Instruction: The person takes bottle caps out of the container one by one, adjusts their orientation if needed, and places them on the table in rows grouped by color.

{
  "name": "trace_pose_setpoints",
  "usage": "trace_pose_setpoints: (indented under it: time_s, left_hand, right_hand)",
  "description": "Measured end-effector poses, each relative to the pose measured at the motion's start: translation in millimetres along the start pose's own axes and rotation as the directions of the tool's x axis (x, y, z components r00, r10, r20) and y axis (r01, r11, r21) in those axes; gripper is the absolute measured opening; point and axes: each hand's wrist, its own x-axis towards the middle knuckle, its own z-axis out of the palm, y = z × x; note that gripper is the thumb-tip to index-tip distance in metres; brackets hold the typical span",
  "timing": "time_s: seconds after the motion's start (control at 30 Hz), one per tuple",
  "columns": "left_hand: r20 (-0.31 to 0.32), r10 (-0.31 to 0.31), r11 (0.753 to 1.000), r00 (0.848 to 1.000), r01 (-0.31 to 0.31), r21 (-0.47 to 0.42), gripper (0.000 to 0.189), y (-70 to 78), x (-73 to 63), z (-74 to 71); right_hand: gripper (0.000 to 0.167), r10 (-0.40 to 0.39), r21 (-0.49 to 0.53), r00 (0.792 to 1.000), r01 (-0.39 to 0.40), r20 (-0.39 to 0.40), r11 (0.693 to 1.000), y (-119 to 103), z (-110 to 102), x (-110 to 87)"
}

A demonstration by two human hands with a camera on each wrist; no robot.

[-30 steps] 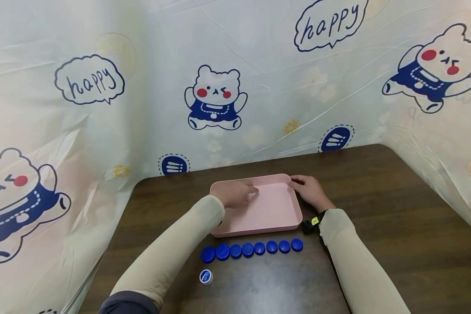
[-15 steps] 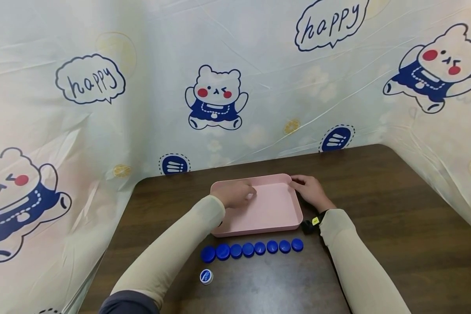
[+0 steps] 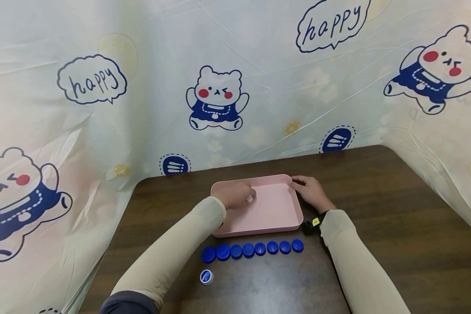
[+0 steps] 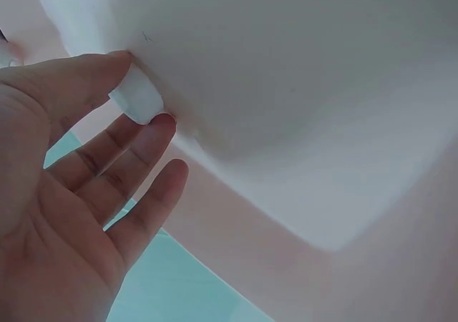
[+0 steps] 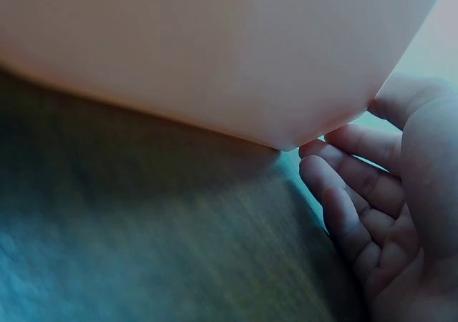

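Note:
The pink tray (image 3: 274,205) lies on the table, with my left hand (image 3: 233,195) over its left part. Thumb and fingers of that hand pinch a small white cap (image 4: 139,96), held by its edges against or just above the tray floor; whether it touches is not clear. In the head view only a bit of the white cap (image 3: 249,198) shows by the fingertips. At the tray's far right corner my right hand (image 3: 310,191) holds the rim, its thumb on the edge and its fingers curled by the outer wall (image 5: 286,122).
In front of the tray runs a row of several blue caps (image 3: 248,250). Nearer me lies a white round cap with blue print (image 3: 206,277). The brown table (image 3: 377,196) meets a printed curtain (image 3: 259,109) behind. A black wrist device (image 3: 311,226) sits beside the tray.
The left hand's fingers have drawn in and turned slightly, and the white cap has come into sight at their tips. My right hand and the tray stay put.

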Motion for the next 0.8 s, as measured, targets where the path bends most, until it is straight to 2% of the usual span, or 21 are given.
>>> trace_pose_setpoints:
  time_s: [0.27, 0.43, 0.63, 0.8]
  left_hand:
    - [-0.014, 0.006, 1.000, 1.000, -0.006, 0.004, 0.027, 2.8, -2.1, 0.6]
    - [-0.026, 0.004, 1.000, 1.000, -0.004, -0.002, 0.028, 5.5, -5.5, -4.6]
    - [-0.018, -0.005, 1.000, 1.000, 0.005, 0.006, 0.029, 5.4, -10.4, -7.8]
    - [0.000, -0.027, 0.999, 1.000, 0.027, -0.022, 0.032, 5.9, -14.2, -11.9]
  right_hand:
    - [0.049, -0.001, 0.006, 1.000, 0.001, 0.010, 1.000, 0.5, 0.8, -1.9]
    - [0.048, -0.006, 0.002, 1.000, 0.006, 0.002, 1.000, 3.3, 1.3, 0.2]
    - [0.048, -0.010, -0.009, 1.000, 0.010, -0.003, 1.000, 3.0, 1.4, 1.0]
    - [0.047, -0.018, -0.015, 1.000, 0.018, -0.004, 1.000, 2.8, 2.3, 0.7]
